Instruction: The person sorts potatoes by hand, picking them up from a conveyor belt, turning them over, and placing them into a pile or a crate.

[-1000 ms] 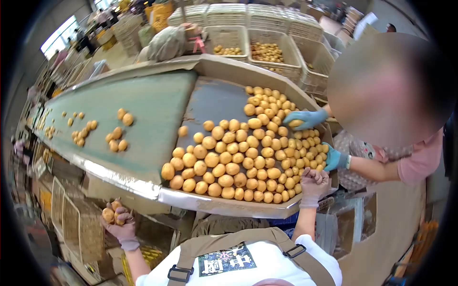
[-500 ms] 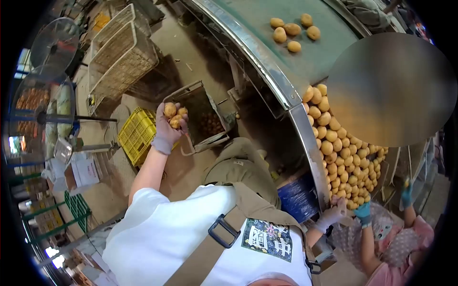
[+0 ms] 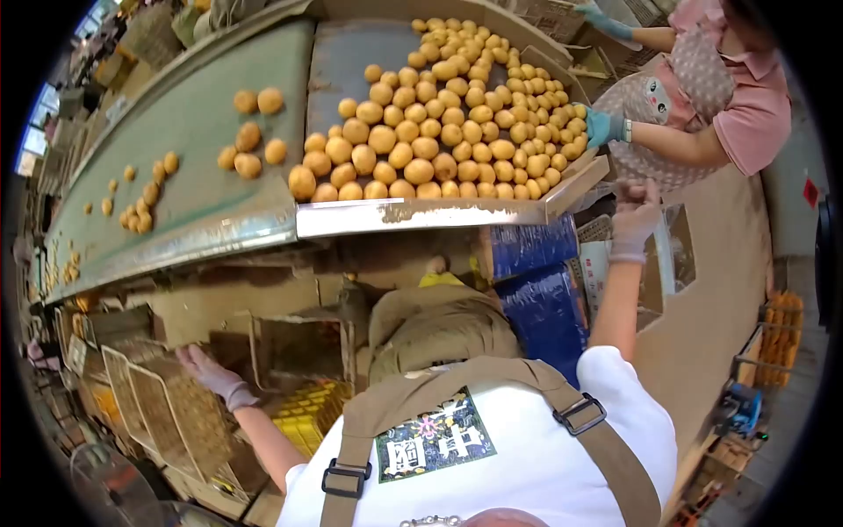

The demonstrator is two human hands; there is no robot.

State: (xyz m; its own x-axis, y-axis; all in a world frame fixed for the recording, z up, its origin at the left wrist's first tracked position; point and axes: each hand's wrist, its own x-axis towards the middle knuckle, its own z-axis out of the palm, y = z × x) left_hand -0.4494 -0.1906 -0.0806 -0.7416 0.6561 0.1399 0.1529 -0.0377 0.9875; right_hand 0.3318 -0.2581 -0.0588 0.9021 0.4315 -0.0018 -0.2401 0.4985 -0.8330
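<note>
My left hand (image 3: 211, 373), in a pale glove, is stretched out low on the left with its fingers extended and nothing in it. It is nearest to the upright pale crates (image 3: 162, 413); whether it touches them I cannot tell. My right hand (image 3: 634, 220), also gloved, is raised beside the wooden end board (image 3: 575, 189) of the sorting table. Its fingers are loosely bent and apart, with no object visible in them. Many yellow potatoes (image 3: 421, 169) are heaped on the table's right end, and scattered ones (image 3: 248, 136) lie on the green belt (image 3: 206, 83).
Across the table corner a co-worker in a pink top (image 3: 760, 114) has a blue-gloved hand (image 3: 601, 127) at the potatoes. The metal rim (image 3: 421, 218) runs in front of me. Blue wrapped boxes (image 3: 544, 307), a yellow crate (image 3: 312, 417) and a framed bin (image 3: 299, 347) stand below.
My view has swung round to face the table. My left hand, which held several potatoes, is now empty with its fingers spread out. My right hand has come away from the table's edge.
</note>
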